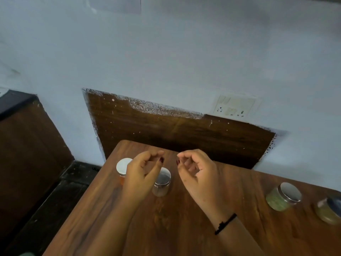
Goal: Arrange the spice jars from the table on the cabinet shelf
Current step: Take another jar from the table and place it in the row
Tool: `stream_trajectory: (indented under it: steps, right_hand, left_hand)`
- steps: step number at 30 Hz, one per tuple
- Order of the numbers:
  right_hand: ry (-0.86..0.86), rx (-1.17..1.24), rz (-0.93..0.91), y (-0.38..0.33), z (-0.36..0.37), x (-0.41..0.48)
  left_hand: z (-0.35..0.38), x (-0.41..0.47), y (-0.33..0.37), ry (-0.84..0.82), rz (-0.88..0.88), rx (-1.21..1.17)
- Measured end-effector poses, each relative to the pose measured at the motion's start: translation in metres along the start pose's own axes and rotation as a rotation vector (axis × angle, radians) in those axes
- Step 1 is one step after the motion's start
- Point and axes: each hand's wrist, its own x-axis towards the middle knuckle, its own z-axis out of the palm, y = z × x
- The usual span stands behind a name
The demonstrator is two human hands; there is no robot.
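Observation:
Several short spice jars with silver lids stand on the wooden table (166, 228). An orange-filled jar (122, 169) sits at the far left, partly behind my left hand (143, 172). A clear jar (162, 182) stands just right of that hand. A green-filled jar (283, 196) and a yellowish jar (330, 211) stand at the right edge. My right hand (195, 170) hovers over the middle of the table. Both hands have loosely curled fingers and hold nothing. No cabinet shelf is in view.
A pale blue wall (166, 61) rises behind the table, with a dark wooden panel (175, 130) and a switch plate (234, 106). A dark wood cabinet side (27, 145) stands at the left, with dark floor (60, 196) between it and the table.

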Motion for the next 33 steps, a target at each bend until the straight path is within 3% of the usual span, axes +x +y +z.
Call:
stream_trajectory:
  steps: [11,16,22,33]
  right_hand:
    - [-0.356,-0.137,0.401,0.084,0.077,-0.032]
    - [-0.448,-0.185,0.480,0.108,0.109,-0.031]
    - [-0.496,-0.240,0.511,0.131,0.135,-0.032]
    - [-0.487,-0.211,0.505,0.136,0.130,-0.053]
  left_hand:
    - [0.046,0.004,-0.113,-0.220,-0.326,0.194]
    - [0.058,0.011,-0.144,-0.312,-0.302,0.283]
    - [0.059,0.019,-0.163,-0.403,-0.321,0.223]
    - [0.063,0.008,-0.176,-0.384,-0.279,0.145]
